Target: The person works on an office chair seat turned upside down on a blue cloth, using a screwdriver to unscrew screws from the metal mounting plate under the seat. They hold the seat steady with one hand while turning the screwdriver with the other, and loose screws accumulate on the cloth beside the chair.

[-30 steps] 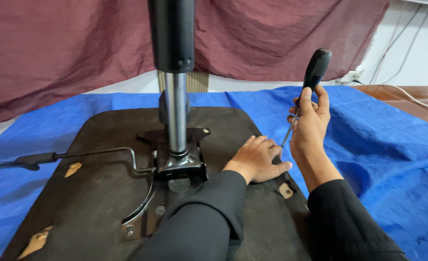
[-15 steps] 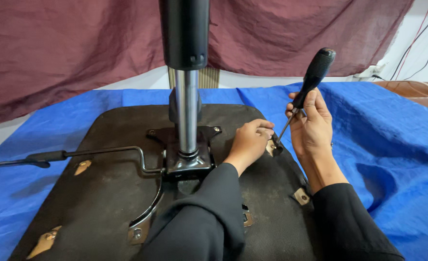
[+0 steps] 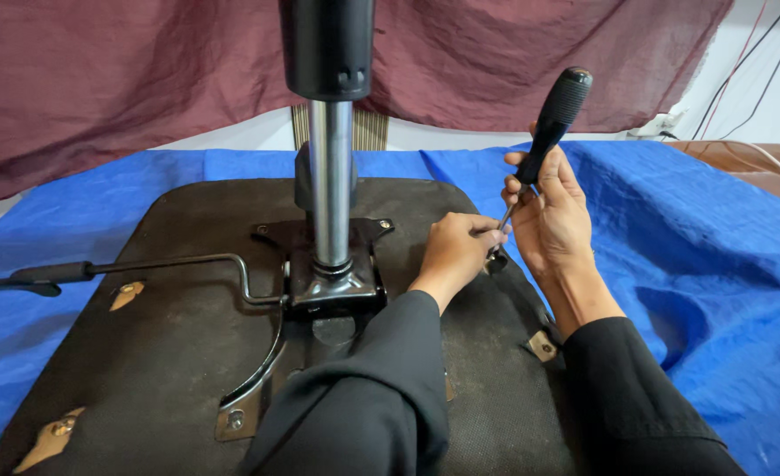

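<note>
An upturned black chair seat (image 3: 170, 353) lies on a blue tarp, with a chrome gas cylinder (image 3: 331, 176) standing up from the black mechanism plate (image 3: 333, 282) at its middle. My right hand (image 3: 553, 216) grips a black-handled screwdriver (image 3: 550, 119), tilted, its tip pointing down at the seat's right edge. My left hand (image 3: 456, 251) rests on the seat beside the tip, fingers pinched around the shaft end or a small screw there; which one is hidden.
A black lever rod (image 3: 126, 269) juts left from the mechanism. Brass-coloured brackets (image 3: 542, 345) sit at the seat's corners. The blue tarp (image 3: 698, 256) covers the floor. A maroon curtain (image 3: 126, 79) hangs behind, with cables and a wooden surface at far right.
My left hand has slid from flat on the seat up to the screwdriver tip. My right hand with the screwdriver shifted slightly; the view moved closer.
</note>
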